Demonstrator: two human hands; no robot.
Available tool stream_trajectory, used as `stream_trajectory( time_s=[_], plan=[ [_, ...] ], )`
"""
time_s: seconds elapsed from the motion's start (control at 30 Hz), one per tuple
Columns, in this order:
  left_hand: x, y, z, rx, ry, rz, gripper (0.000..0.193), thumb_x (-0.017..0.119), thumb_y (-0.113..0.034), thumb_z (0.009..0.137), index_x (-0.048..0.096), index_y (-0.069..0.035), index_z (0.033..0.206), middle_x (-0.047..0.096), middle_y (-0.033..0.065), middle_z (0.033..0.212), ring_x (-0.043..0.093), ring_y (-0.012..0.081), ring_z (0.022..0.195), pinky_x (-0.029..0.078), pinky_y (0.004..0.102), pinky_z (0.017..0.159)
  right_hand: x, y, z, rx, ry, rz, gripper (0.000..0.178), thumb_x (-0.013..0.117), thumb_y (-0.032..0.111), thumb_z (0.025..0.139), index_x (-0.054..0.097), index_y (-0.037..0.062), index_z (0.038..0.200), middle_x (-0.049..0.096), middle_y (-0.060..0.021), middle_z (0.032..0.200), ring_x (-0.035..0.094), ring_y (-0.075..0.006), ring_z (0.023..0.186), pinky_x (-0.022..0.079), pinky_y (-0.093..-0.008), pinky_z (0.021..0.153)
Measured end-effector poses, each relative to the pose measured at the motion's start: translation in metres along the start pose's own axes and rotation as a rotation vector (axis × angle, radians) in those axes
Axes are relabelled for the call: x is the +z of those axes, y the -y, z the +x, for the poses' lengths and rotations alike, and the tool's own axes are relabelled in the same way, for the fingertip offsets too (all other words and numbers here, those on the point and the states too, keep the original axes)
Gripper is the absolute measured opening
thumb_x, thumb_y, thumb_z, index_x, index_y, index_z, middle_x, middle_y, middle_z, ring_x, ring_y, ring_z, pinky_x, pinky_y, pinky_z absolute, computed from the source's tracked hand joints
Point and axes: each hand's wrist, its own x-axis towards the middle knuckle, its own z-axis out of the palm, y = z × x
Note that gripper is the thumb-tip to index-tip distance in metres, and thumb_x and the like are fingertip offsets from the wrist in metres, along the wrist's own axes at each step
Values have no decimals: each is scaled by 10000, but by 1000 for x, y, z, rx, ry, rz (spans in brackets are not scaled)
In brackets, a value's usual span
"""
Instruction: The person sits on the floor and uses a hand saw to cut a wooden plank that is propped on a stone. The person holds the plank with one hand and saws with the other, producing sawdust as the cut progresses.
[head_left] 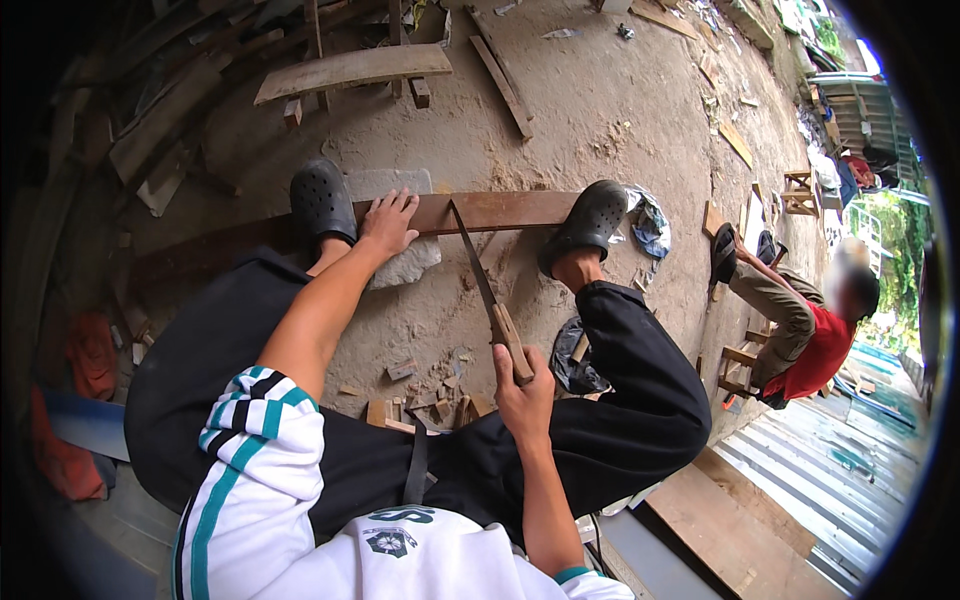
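Observation:
A long reddish-brown wooden board (500, 211) lies crosswise in front of me, over a grey concrete block (405, 265). Both my feet, in black clogs, press on the board. My left hand (390, 222) lies flat on it beside the left clog, fingers stretched out. My right hand (524, 395) is wrapped round the wooden handle of a handsaw (474, 258). The saw's narrow dark blade slants up and away, its far end meeting the board just right of my left hand. Whether the blade sits in a cut is too small to tell.
Wood offcuts (440, 408) and a black plastic bag (575, 360) lie between my legs. A low plank bench (355, 74) stands at the far left, by stacked timber. On the right sits another person in a red shirt (812, 352), near corrugated metal sheets (800, 490).

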Motion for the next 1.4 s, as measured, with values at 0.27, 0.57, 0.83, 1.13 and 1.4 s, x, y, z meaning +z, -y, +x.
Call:
stream_trajectory(
  time_s=[0.27, 0.57, 0.83, 1.13, 1.4],
  plan=[
    [-11, -25, 20, -151, 129, -16, 798, 764, -306, 837, 370, -106, 1502, 315, 131, 1569, 326, 373, 1429, 435, 521, 1050, 26, -8, 36, 112, 71, -18, 336, 653, 295, 968, 612, -2, 818, 520, -53, 620, 455, -119, 568, 393, -316, 539],
    [-20, -23, 17, -155, 100, -13, 761, 791, -286, 807, 439, -120, 1461, 423, 108, 1488, 408, 347, 1371, 497, 456, 1000, 19, -10, 42, 223, 91, 16, 338, 661, 275, 955, 614, -16, 789, 524, -73, 596, 455, -133, 567, 409, -343, 549],
    [-17, -16, 12, -167, 84, -23, 735, 784, -311, 809, 462, -135, 1446, 463, 80, 1441, 454, 319, 1312, 496, 457, 995, 13, 1, 8, 151, 77, 55, 334, 651, 247, 956, 603, -26, 769, 539, -92, 585, 487, -132, 552, 417, -353, 542],
    [-9, -11, 13, -120, 51, -28, 746, 789, -319, 799, 465, -127, 1442, 474, 78, 1419, 474, 307, 1278, 511, 469, 965, 30, -13, 2, 42, 23, 13, 292, 659, 237, 942, 627, -28, 822, 537, -148, 606, 486, -166, 554, 429, -365, 562],
    [-9, -19, 14, -88, 23, -3, 746, 770, -330, 816, 450, -99, 1449, 474, 95, 1414, 476, 313, 1278, 499, 460, 989, 50, -23, 45, 71, 6, 3, 208, 678, 184, 918, 664, -16, 863, 596, -193, 657, 552, -236, 550, 462, -370, 582]
  ],
)
